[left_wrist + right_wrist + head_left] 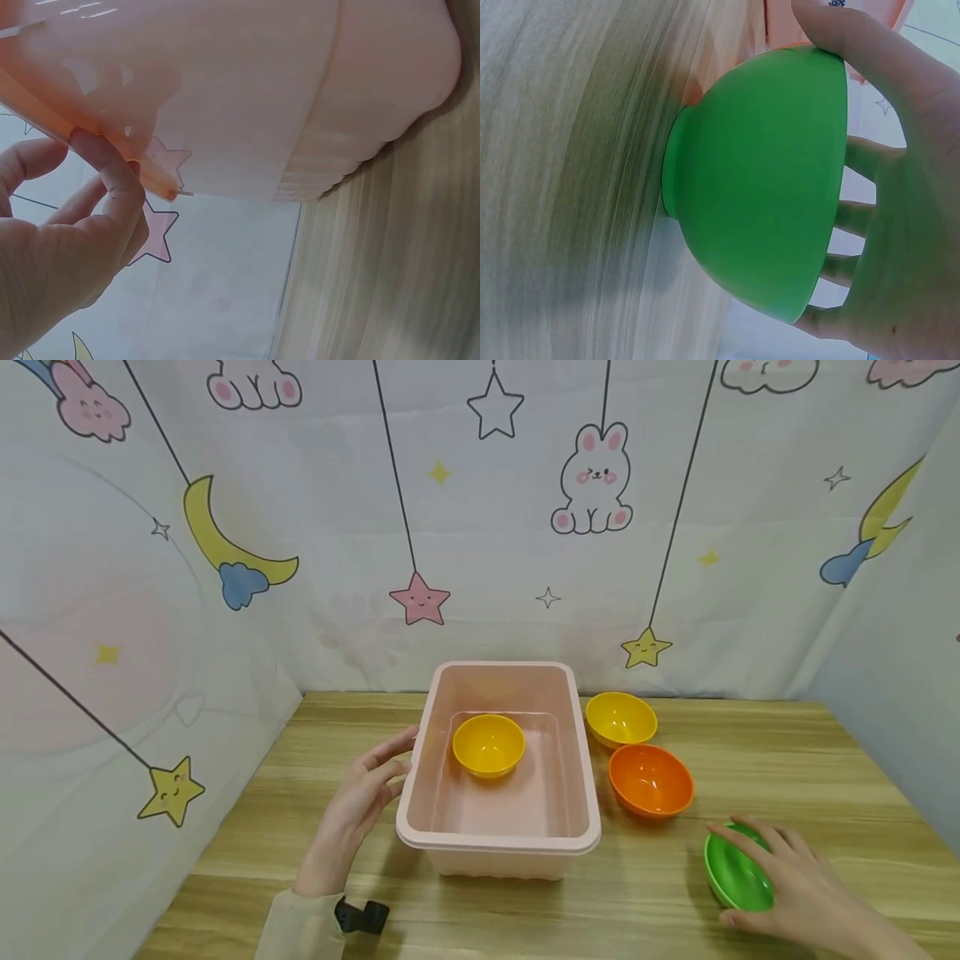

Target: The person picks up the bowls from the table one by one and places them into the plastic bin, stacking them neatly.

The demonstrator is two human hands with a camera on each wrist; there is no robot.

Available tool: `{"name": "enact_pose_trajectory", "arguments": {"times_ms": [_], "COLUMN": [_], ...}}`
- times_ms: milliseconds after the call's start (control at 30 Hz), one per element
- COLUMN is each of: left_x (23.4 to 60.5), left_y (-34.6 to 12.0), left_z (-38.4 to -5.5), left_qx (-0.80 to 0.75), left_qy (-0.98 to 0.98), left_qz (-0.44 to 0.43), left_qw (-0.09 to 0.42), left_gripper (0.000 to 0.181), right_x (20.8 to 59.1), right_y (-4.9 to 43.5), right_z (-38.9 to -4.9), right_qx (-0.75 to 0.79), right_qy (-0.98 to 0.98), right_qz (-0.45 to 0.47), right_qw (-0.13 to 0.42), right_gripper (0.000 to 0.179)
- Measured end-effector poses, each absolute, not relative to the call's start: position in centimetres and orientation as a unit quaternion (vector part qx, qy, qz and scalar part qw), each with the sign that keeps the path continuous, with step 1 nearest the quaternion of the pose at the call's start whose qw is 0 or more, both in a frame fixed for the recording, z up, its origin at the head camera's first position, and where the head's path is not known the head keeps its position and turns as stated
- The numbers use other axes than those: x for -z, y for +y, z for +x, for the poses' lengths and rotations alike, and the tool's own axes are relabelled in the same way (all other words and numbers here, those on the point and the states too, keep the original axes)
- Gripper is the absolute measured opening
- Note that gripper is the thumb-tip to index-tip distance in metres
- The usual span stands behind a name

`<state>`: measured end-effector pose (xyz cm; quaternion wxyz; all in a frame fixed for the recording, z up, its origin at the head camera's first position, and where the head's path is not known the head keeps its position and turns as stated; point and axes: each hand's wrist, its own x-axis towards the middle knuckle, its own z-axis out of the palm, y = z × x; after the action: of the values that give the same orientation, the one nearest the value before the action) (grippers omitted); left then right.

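Observation:
A pale pink plastic tub (498, 843) stands on the table with a yellow bowl (489, 746) inside it. My left hand (367, 797) is at the tub's left side, its bent, relaxed fingers touching the rim from outside. In the left wrist view, fingertips (86, 142) meet the rim's edge. At the right front, my right hand (798, 881) spans the mouth of a green bowl (731, 868) from above and holds it by the rim. The right wrist view has the thumb on one side and fingers on the other, with the bowl's foot close to the tabletop.
Right of the tub are a second yellow bowl (621, 720) and an orange bowl (651, 781), close together. A printed curtain (495, 527) hangs behind the wooden table (810, 752) and along its sides. A black band (362, 916) is on the left wrist.

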<state>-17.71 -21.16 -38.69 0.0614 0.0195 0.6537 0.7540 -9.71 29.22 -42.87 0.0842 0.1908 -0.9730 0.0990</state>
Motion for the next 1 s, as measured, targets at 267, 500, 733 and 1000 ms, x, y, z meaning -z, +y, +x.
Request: {"name": "enact_pose_trajectory", "arguments": {"times_ms": [267,500,733,1000], "left_x": [38.5,38.6,38.7,38.7], "left_y": [-21.2,-21.2,-21.1,-21.1], "left_z": [-17.7,-17.7,-17.7,-17.6], "left_qx": [-0.756,-0.757,-0.757,-0.756], "left_qy": [0.652,0.651,0.65,0.652], "left_qz": [0.023,0.013,0.019,0.02], "left_qw": [0.058,0.062,0.063,0.058], "left_gripper": [0.056,0.056,0.056,0.056], "right_x": [42.7,42.5,42.1,41.5], "right_y": [29.1,28.8,28.3,27.9], "right_z": [-9.8,-9.9,-10.1,-10.3], "right_qx": [-0.092,-0.091,-0.084,-0.081], "right_qy": [-0.975,-0.974,-0.976,-0.973], "right_qz": [0.183,0.188,0.189,0.2], "right_qw": [0.08,0.082,0.072,0.079], "right_gripper": [0.096,0.093,0.094,0.094]}}
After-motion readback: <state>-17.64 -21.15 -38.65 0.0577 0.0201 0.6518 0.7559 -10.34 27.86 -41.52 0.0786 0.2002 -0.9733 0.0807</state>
